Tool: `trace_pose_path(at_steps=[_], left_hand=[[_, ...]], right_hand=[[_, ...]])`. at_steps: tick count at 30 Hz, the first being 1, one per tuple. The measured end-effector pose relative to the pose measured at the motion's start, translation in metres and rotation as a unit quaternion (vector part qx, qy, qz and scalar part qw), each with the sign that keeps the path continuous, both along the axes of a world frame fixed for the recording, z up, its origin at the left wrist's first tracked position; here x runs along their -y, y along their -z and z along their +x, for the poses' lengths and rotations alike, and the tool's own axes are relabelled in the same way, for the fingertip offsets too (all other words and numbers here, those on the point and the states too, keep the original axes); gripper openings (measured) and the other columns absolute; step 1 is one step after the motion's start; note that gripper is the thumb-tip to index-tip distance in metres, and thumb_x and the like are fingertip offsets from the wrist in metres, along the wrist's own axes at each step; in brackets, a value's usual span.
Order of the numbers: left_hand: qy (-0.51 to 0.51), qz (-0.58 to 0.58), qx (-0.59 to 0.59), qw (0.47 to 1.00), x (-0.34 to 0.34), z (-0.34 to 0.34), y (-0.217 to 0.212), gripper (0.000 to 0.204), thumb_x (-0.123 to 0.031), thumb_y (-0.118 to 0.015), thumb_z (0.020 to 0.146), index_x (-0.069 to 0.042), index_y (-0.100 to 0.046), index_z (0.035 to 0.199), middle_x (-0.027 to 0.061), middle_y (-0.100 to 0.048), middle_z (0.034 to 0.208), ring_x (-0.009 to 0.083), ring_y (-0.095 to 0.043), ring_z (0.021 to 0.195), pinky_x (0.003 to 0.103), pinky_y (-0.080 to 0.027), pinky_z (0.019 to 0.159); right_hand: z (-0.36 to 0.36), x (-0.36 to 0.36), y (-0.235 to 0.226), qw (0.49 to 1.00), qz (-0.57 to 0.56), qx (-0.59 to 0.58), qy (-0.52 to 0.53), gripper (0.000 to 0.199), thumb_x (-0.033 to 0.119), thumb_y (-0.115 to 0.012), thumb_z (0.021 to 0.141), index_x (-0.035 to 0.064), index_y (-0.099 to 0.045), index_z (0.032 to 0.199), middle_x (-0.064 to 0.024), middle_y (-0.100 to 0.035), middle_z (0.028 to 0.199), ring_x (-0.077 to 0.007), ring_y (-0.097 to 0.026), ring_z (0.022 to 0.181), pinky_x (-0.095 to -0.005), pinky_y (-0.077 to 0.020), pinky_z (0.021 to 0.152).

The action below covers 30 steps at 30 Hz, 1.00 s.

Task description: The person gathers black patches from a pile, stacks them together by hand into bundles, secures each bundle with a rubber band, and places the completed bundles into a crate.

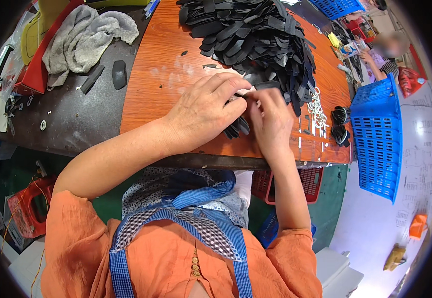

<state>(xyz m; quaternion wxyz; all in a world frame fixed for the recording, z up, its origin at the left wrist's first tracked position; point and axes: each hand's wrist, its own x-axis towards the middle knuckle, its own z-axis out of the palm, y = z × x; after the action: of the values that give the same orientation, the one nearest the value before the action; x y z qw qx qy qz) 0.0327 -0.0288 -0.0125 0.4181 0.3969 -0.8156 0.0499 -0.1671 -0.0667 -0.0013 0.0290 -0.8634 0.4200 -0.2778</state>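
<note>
Both of my hands meet over the wooden tabletop, just in front of a big heap of flat black strips. My left hand is closed, thumb and forefinger pinching a dark strip whose end barely shows. Close against it, my right hand has its fingers curled in and slightly blurred; what lies between them is hidden. A few more black strips poke out below the fingers, between the two hands. Whether these are held or lie on the table, I cannot tell.
White elastic loops lie right of the heap, beside bundled black strips. A blue plastic basket stands off the table's right end. Left are a grey cloth and a red box. Another person sits far right.
</note>
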Motion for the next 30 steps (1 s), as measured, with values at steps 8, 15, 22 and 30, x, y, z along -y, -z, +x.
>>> trace_pose_path(at_steps=[8, 15, 22, 30], left_hand=[[0.016, 0.145, 0.043, 0.988, -0.007, 0.005, -0.005, 0.022, -0.006, -0.068, 0.081, -0.003, -0.062, 0.103, 0.0119, -0.066, 0.094, 0.0325, -0.068, 0.09, 0.042, -0.057, 0.08], [0.04, 0.165, -0.024, 0.985, -0.01, 0.003, -0.008, 0.024, -0.001, -0.071, 0.079, -0.005, -0.061, 0.1, 0.0116, -0.065, 0.098, 0.0338, -0.068, 0.096, 0.042, -0.057, 0.079], [-0.019, -0.036, -0.018, 0.999, 0.003, 0.002, -0.001, 0.024, -0.007, -0.075, 0.077, -0.005, -0.061, 0.096, 0.0104, -0.066, 0.101, 0.0336, -0.067, 0.098, 0.044, -0.055, 0.087], [-0.002, 0.134, -0.012, 0.991, -0.005, 0.007, -0.008, 0.033, -0.009, -0.081, 0.076, -0.008, -0.062, 0.102, 0.0106, -0.068, 0.097, 0.0343, -0.067, 0.096, 0.045, -0.052, 0.084]], right_hand=[[-0.005, 0.056, -0.02, 0.999, 0.007, -0.054, -0.002, 0.021, 0.011, -0.07, 0.093, 0.0118, -0.074, 0.114, -0.0088, -0.066, 0.113, -0.0266, -0.065, 0.11, -0.0408, -0.0547, 0.091], [-0.009, 0.068, -0.029, 0.988, 0.11, -0.111, 0.0, 0.022, 0.017, -0.078, 0.087, 0.0112, -0.07, 0.106, -0.007, -0.065, 0.115, -0.0264, -0.063, 0.112, -0.0411, -0.0522, 0.093], [0.0, 0.007, -0.017, 0.981, 0.179, 0.067, -0.043, 0.02, 0.002, -0.078, 0.081, 0.0085, -0.068, 0.097, -0.0052, -0.071, 0.09, -0.0193, -0.069, 0.072, -0.0332, -0.0543, 0.068], [-0.003, 0.05, -0.01, 0.999, -0.012, -0.009, 0.033, 0.025, 0.017, -0.077, 0.087, 0.0124, -0.077, 0.111, -0.0068, -0.066, 0.103, -0.0252, -0.065, 0.096, -0.0394, -0.0551, 0.08]])
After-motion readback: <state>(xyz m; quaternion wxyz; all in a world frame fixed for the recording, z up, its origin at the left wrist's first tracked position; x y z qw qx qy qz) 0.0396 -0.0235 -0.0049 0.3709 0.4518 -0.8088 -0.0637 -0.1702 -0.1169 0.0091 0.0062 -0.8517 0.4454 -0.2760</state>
